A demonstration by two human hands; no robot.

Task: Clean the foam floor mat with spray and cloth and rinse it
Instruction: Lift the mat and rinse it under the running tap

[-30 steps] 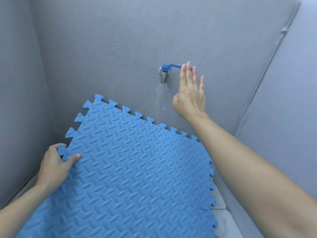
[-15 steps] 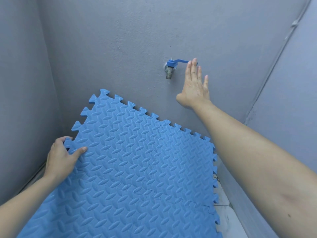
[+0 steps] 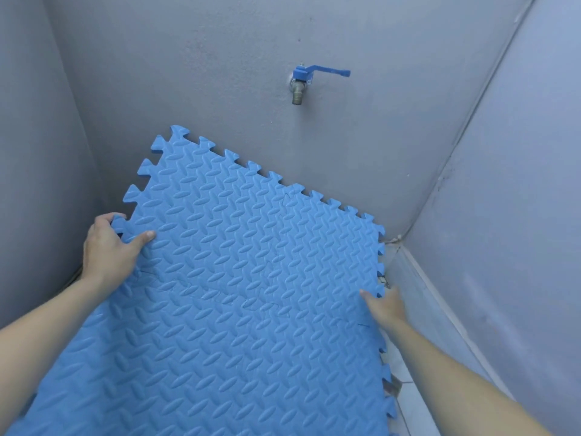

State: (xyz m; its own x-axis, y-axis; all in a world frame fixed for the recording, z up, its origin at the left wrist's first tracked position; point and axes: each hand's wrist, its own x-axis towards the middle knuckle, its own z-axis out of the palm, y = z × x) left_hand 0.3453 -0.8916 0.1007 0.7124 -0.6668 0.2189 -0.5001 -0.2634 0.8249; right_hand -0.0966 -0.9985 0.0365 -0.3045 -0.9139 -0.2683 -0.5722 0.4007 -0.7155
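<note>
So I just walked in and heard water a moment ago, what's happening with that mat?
A person is holding a blue foam mat tilted up in the corner beneath a wall tap. The left hand grips its left edge, thumb on top; the right hand takes the right edge. No water is visibly running from the tap, and neither hand is on its blue lever.

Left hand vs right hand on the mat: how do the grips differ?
The left hand grips the foam mat at its left toothed edge, thumb on top, fingers curled round a tooth. The right hand holds the mat's right edge, lower in the view, with its fingers hidden behind the mat. Both hold the mat; neither touches the tap.
</note>
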